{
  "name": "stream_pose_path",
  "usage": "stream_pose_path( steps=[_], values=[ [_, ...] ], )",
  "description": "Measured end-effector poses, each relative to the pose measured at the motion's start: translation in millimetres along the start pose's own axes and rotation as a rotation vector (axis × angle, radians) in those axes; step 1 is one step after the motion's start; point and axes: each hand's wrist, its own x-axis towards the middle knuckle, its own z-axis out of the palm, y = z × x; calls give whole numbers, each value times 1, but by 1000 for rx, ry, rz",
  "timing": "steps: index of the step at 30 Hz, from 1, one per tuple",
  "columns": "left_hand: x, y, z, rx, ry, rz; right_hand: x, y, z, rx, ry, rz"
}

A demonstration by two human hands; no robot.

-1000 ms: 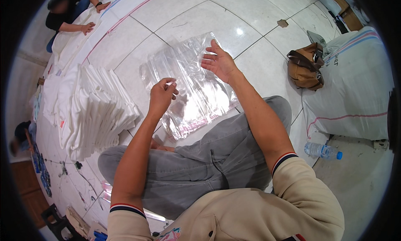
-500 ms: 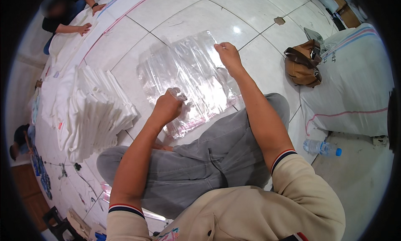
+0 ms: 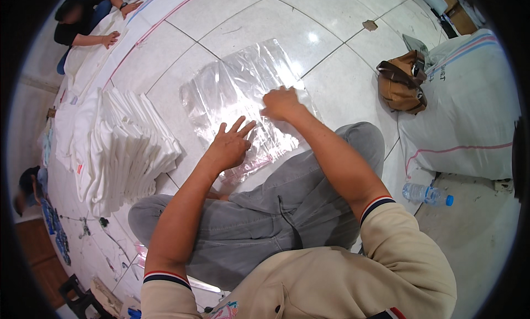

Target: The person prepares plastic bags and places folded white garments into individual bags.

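A stack of clear plastic bags [image 3: 212, 92] lies flat and shiny on the floor in front of my crossed legs, a pinkish strip along its near edge. Over its near left part is my left hand [image 3: 229, 146], open, several fingers spread and the thumb side bent inward. My right hand [image 3: 281, 103] rests on the right half of the plastic with its fingers curled under and closed. Their tips are hidden, so whether plastic is pinched in them does not show.
Folded white garments [image 3: 118, 148] form a tall pile on the left. At right are a brown bag [image 3: 406, 84], a large white sack [image 3: 464, 114] and a water bottle [image 3: 425, 194]. One co-worker [image 3: 83, 20] leans over white cloth at the upper left; another person sits at far left.
My right hand has come from the far right corner of the plastic down and leftward to its middle. My left hand has spread its fingers and shifted slightly right and nearer.
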Motion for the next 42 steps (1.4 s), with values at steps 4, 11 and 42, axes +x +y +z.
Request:
stream_pose_path(
  steps=[4,11,42],
  values=[
    [8,-2,-2,-461,-197,-155,0,23,-8,82,20,181],
    [6,-2,4,-552,-262,-155,7,39,-12,270,166,325],
    [-1,-33,35,-111,-79,-633,12,44,2,398,69,335]
  ],
)
